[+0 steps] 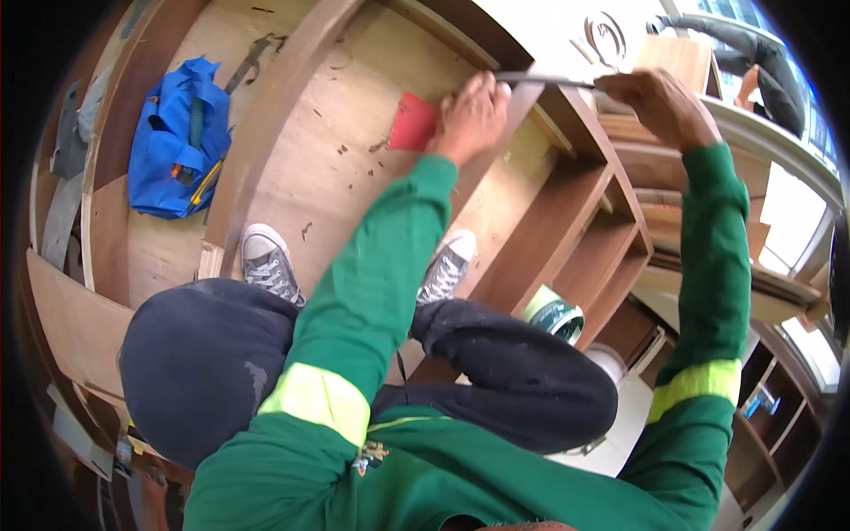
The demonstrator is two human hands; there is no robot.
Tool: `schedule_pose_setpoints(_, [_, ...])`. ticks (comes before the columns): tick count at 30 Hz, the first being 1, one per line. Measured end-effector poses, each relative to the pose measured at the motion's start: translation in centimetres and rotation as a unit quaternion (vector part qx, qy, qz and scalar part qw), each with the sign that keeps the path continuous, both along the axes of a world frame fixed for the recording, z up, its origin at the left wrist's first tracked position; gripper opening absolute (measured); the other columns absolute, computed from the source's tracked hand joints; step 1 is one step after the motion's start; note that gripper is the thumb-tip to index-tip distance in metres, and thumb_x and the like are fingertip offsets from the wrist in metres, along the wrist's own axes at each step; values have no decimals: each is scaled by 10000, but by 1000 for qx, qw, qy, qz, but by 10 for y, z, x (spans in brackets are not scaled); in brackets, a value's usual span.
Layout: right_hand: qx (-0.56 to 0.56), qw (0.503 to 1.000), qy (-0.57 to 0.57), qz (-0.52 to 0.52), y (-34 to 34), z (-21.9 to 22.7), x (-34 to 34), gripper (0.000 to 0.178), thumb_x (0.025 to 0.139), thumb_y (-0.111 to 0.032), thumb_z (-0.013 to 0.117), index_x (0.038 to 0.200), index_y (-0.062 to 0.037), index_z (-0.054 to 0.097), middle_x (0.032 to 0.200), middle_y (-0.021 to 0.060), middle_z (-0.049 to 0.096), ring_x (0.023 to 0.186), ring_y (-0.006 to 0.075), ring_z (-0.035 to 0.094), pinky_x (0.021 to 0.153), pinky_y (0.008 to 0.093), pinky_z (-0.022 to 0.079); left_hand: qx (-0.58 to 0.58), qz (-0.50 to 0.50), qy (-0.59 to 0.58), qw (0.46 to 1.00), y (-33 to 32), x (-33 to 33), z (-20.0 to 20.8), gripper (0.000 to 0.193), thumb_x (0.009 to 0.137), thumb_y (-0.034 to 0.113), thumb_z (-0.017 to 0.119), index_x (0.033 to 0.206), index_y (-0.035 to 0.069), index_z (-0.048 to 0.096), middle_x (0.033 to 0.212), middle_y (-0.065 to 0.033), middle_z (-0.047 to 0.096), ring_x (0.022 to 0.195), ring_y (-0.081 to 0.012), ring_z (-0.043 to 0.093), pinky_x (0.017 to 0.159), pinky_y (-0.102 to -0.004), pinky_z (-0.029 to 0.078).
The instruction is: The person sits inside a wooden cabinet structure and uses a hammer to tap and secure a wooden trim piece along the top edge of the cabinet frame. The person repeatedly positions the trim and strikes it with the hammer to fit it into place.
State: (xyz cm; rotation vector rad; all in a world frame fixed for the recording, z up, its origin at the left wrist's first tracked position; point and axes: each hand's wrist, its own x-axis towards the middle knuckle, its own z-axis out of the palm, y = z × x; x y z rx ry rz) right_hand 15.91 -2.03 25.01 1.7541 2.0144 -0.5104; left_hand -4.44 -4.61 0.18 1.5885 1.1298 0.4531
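Note:
A thin dark strip (553, 81) spans the gap between my two hands, above the top corner of a wooden cabinet frame (589, 115). My left hand (471, 117) is closed, with its fingertips at the strip's left end. At the other end my right hand (660, 108) pinches the strip between thumb and fingers. Just left of my left hand, a flat red piece (411, 122) lies on the plywood panel (354, 168), partly covered by that hand.
A blue tool bag (180, 142) lies in the left compartment. My sneakers (268, 265) rest on the plywood, among wood chips. An open tub (556, 319) stands by my right knee. Stacked boards (655, 168) lie at right. Another person's dark-clothed leg (779, 80) shows at upper right.

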Motion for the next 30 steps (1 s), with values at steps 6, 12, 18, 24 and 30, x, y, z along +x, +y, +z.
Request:
schedule_pose_setpoints(6, [-20, 998, 37, -38, 6, -17, 12, 262, 986, -115, 597, 1213, -85, 724, 1054, 177, 748, 970, 328, 723, 901, 404, 552, -65, -72, 29, 995, 26, -7, 8, 664, 1049, 454, 207, 1519, 35, 420, 1577, -168, 408, 1442, -369, 400, 1192, -553, 262])
schedule_pose_setpoints(12, [-1, 1000, 5, -26, 12, -22, 5, 247, 1007, -177, 587, 1179, -92, 742, 1072, 159, 751, 967, 327, 722, 893, 387, 553, -79, -125, 63, 987, 29, -4, 12, 627, 1053, 455, 223, 1472, 54, 462, 1565, -172, 418, 1436, -377, 400, 1167, -566, 296])
schedule_pose_setpoints(18, [-54, 998, 25, -36, 9, -13, 27, 266, 989, -194, 634, 1222, -109, 732, 1078, 141, 756, 982, 260, 722, 957, 369, 528, -48, -52, 55, 996, 16, -1, 17, 616, 1049, 435, 223, 1429, 36, 499, 1550, -181, 429, 1414, -393, 416, 1163, -586, 293])
schedule_pose_setpoints(24, [-35, 997, 34, -54, 32, -33, 33, 298, 1008, -242, 613, 1237, -81, 714, 1092, 139, 752, 1014, 289, 716, 929, 382, 535, -64, -111, 81, 989, 37, 13, -3, 585, 1033, 418, 230, 1359, 40, 536, 1446, -225, 513, 1337, -413, 492, 1128, -620, 306])
schedule_pose_setpoints(30, [-17, 999, 18, -25, 23, -31, 24, 275, 996, -239, 625, 1203, -95, 735, 1084, 129, 758, 995, 297, 723, 923, 387, 544, -50, -66, 67, 994, 16, 10, 3, 593, 1032, 422, 242, 1365, 22, 527, 1464, -194, 499, 1366, -398, 461, 1140, -620, 296])
